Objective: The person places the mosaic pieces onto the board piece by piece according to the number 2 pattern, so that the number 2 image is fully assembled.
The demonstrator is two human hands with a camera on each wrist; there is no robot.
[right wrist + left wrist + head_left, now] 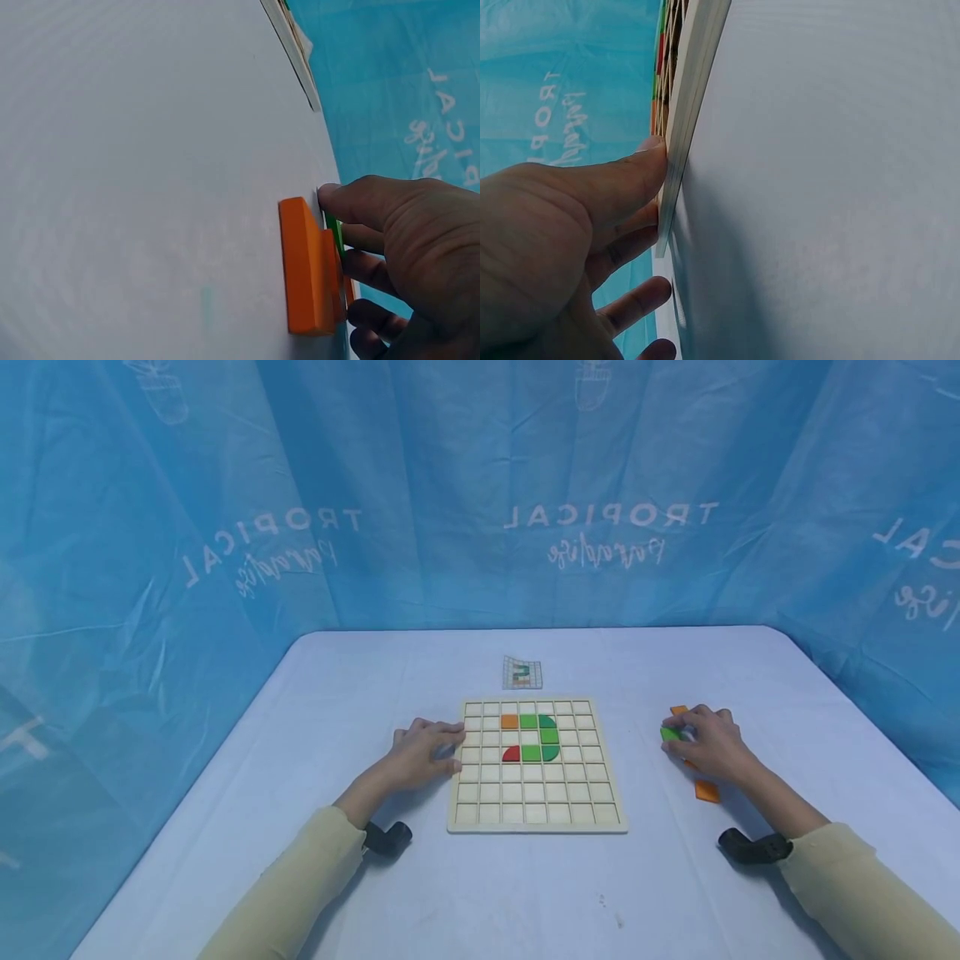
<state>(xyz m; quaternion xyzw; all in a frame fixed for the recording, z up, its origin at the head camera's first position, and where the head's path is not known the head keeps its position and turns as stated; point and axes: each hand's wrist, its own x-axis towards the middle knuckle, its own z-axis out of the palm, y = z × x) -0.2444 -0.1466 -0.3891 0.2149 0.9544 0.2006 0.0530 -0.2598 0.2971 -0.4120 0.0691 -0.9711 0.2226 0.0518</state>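
Observation:
A cream gridded board (491,795) lies on the table. In its upper half sit an orange square tile (510,722), several green square tiles (550,736), dark green rounded tiles (551,752) and a red rounded tile (512,753). My left hand (418,753) touches the board's left edge, thumb and fingertips against its side and the lower fingers spread. To the right of the board, my right hand (707,743) pinches a green tile (670,734) between thumb and fingers. Orange tiles (301,270) lie on the table beneath and beside this hand, partly hidden by it in the head view.
Behind the board lies a small card (522,673) printed with a grid and a coloured pattern. A white cloth covers the table (555,893). Blue printed curtains (465,460) hang around its back and sides.

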